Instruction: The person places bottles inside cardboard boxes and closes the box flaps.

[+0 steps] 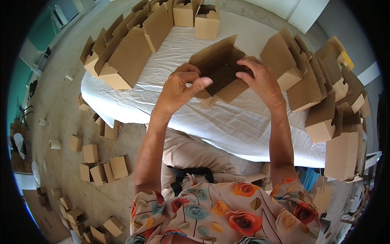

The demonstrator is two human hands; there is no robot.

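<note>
I hold a small brown cardboard box [221,69] up over a table covered with a white cloth [227,122]. The box is partly folded, its lid flap standing open at the top. My left hand [180,87] grips its left side, thumb pressed on the front panel. My right hand [260,79] grips its right side, with the fingers curled over the edge into the box.
Folded brown boxes stand in rows at the table's back left [126,57], back [195,16] and right side [317,89]. Several more small boxes [101,166] lie scattered on the concrete floor to the left. My lap sits against the table's near edge.
</note>
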